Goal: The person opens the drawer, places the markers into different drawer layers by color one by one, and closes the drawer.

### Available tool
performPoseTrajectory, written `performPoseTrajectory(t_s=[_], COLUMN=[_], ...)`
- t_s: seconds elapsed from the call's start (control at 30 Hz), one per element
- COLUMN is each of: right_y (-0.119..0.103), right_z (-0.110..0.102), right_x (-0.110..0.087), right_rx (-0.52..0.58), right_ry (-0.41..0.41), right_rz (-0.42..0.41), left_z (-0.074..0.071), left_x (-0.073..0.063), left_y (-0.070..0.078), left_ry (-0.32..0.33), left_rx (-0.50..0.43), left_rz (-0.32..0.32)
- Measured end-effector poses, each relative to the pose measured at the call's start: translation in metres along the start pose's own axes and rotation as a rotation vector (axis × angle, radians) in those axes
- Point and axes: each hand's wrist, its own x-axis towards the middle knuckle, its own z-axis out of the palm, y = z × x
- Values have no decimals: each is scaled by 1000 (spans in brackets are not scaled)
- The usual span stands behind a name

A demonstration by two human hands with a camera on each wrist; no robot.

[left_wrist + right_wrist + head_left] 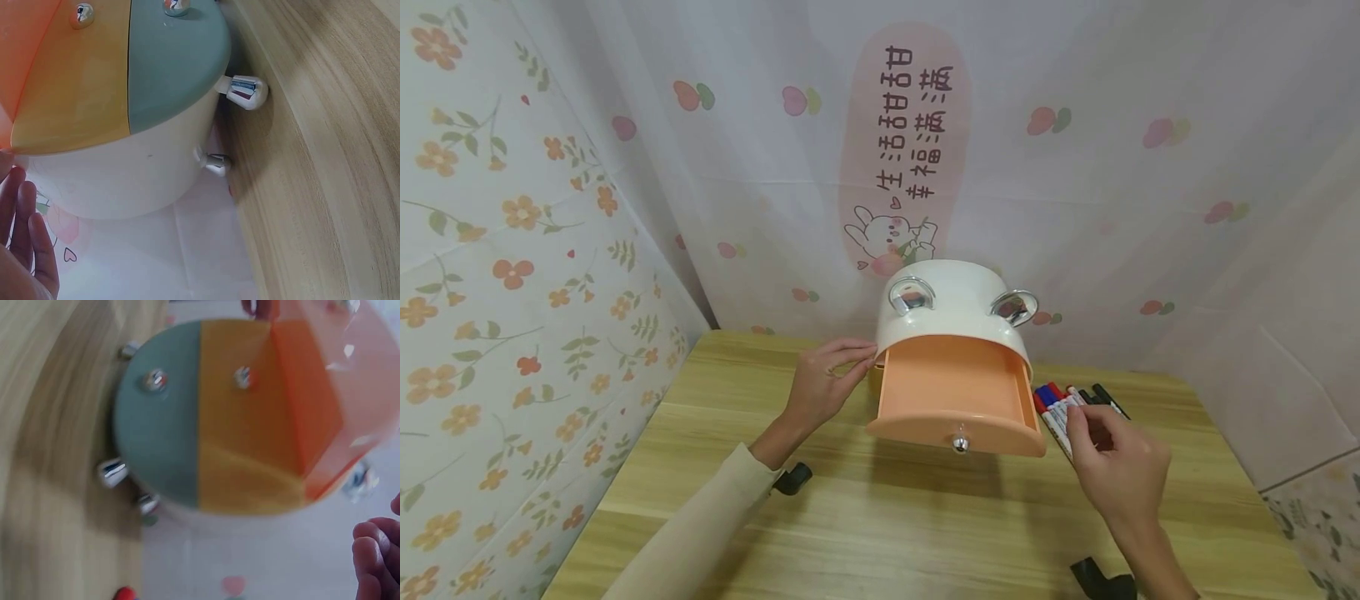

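A small white drawer cabinet [951, 312] with chrome ear-like loops stands near the back of the table. Its peach top drawer [917, 427], fitted with a silver knob [960, 444], is pulled well out and bare inside. Below it, the left wrist view shows a yellow drawer [78, 94] and a teal drawer [175, 69], both closed. My left hand [823, 383] touches the cabinet's left side with extended fingertips. Right of the drawer, my right hand [1123, 462] hovers with loosely bent fingers, thumb near the index finger and nothing visible between them.
Several markers [1056, 412] with red, blue and black caps lie on the wooden table [820, 533] right of the cabinet, partly behind my right hand. A patterned curtain [760, 217] hangs close behind. Black wrist mounts [793, 479] show by my wrists.
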Motion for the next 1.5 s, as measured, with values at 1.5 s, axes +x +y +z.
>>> performPoseTrajectory(t_s=[1.5], right_y=[170], right_z=[-34], right_x=[-64], right_rx=[-328], right_ry=[-426], right_rz=[691], left_z=[1], left_x=[-2], left_y=[-5], left_ry=[6], left_rx=[-23], left_rz=[-12])
